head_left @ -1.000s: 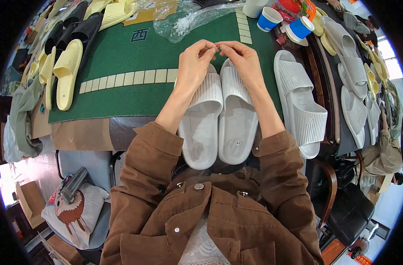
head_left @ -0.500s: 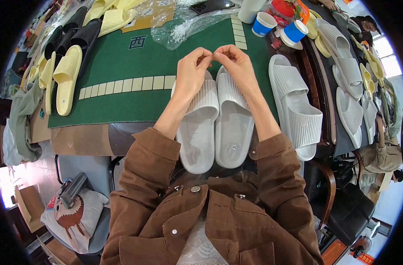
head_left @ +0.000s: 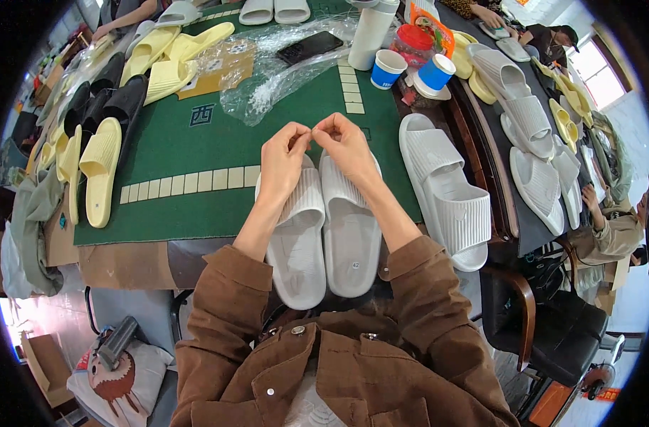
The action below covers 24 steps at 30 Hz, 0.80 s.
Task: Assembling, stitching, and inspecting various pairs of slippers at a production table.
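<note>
Green felt covers the table [head_left: 196, 192], ringed by a line of pale tiles, with yellow slippers [head_left: 100, 171] and black ones [head_left: 104, 107] crowding its left edge. Crumpled clear plastic [head_left: 282, 71], a phone [head_left: 309, 47] and two blue paper cups [head_left: 410, 70] sit farther back. Before me lies a white slipper pair [head_left: 324, 228], side by side at the near edge. My left hand [head_left: 283, 155] and right hand [head_left: 347, 146] meet fingertip to fingertip above their toes, each grip pinched closed on something too small to see.
</note>
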Available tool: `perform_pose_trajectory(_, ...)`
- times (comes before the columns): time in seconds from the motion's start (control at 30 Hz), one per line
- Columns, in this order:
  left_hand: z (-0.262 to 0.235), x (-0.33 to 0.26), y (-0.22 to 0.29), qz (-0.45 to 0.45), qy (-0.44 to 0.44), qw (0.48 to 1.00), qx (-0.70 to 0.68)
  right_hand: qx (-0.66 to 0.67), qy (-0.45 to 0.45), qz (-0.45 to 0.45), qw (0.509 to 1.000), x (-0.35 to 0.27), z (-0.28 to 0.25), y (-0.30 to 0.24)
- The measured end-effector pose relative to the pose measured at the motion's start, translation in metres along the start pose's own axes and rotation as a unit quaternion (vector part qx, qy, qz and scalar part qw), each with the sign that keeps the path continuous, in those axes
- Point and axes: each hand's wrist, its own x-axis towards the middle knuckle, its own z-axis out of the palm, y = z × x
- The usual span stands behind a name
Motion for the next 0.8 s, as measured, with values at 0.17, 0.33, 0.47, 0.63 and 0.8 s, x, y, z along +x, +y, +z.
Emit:
perform_pose_trajectory(0.17, 0.002, 0.002, 0.003, -0.009, -0.002, 0.999, 0.031, -0.014, 0.008, -0.002, 1.0, -0.002, -0.003, -0.005)
perform_pose_trajectory(0.33, -0.001, 0.006, 0.001, -0.001, 0.007, 0.999, 0.038, -0.029, 0.002, -0.011, 1.0, -0.001, -0.001, -0.012)
perform_pose_trajectory(0.47, 0.002, 0.006, -0.001, -0.009, -0.008, 0.999, 0.041, -0.021, 0.035, -0.017, 0.999, -0.002, -0.002, -0.008)
perform_pose_trajectory(0.63, 0.001, 0.002, 0.004, -0.04, -0.044, 0.998, 0.029, -0.002, 0.071, 0.013, 0.997, -0.004, -0.003, -0.008)
perform_pose_trajectory(0.8, 0.002, 0.002, 0.004, -0.005, -0.033, 0.997, 0.066, -0.005, 0.046, 0.021, 0.999, -0.003, -0.005, -0.007)
